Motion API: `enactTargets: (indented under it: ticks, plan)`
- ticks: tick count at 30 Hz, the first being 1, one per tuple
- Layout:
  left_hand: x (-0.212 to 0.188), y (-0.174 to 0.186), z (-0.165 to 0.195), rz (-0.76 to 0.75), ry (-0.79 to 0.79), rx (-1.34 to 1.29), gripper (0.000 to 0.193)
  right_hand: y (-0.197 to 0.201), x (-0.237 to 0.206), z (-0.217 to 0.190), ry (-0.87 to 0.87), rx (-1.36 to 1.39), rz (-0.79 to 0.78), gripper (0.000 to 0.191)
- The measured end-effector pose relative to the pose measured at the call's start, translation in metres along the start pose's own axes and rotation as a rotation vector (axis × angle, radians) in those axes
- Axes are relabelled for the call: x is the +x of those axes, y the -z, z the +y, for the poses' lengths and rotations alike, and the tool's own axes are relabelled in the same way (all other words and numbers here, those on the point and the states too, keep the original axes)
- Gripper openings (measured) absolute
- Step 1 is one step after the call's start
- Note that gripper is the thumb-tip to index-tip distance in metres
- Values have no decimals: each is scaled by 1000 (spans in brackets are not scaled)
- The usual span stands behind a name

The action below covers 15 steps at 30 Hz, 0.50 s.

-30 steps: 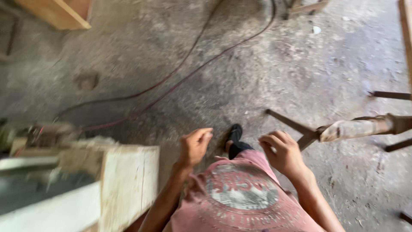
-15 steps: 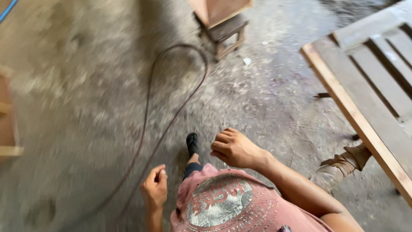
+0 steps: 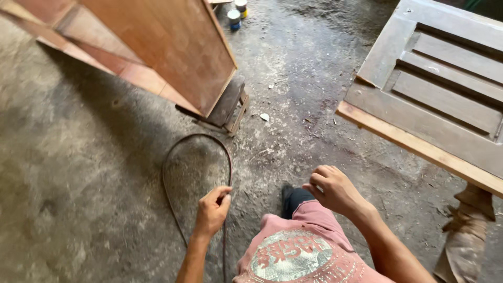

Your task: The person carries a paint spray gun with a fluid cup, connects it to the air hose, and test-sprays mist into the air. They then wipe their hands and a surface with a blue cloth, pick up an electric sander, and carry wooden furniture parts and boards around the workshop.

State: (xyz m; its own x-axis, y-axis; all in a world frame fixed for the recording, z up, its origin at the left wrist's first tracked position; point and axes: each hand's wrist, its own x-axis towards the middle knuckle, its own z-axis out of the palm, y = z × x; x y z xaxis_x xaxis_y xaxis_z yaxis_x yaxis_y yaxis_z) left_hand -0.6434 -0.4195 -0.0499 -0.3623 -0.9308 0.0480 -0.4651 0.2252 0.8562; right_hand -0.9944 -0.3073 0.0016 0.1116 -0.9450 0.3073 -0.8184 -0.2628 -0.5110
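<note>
Near the bottom centre, left hand (image 3: 212,210) pinches the dark cable (image 3: 173,157), which loops over the concrete floor (image 3: 78,173) toward the far wooden cabinet (image 3: 173,42). Right hand (image 3: 335,189) hangs loosely curled, gripping nothing, left of the panelled door (image 3: 435,94).

Two cans (image 3: 234,17), one cable (image 3: 173,157), one door (image 3: 435,89)

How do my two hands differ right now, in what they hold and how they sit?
The left hand is closed around the dark cable that loops over the floor; the right hand grips nothing visible, fingers loosely curled. The left hand sits lower and over the floor, the right hand higher, above the pink shirt and dark shoe. Both are bare and seen from above.
</note>
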Motion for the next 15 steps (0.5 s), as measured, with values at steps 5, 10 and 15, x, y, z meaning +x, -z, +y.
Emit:
enactTargets:
  ticks: [5,10,15]
  plan:
    - [159,-69,30,-218,-182,-105,39,-14,45,96,-192,-25,82,18]
    - [312,-129,50,-357,-126,-73,49,-11,150,214,-425,-59,-8,18]
    - [444,-140,69,-376,-220,-62,24,27,274,282,-218,-9,116,13]
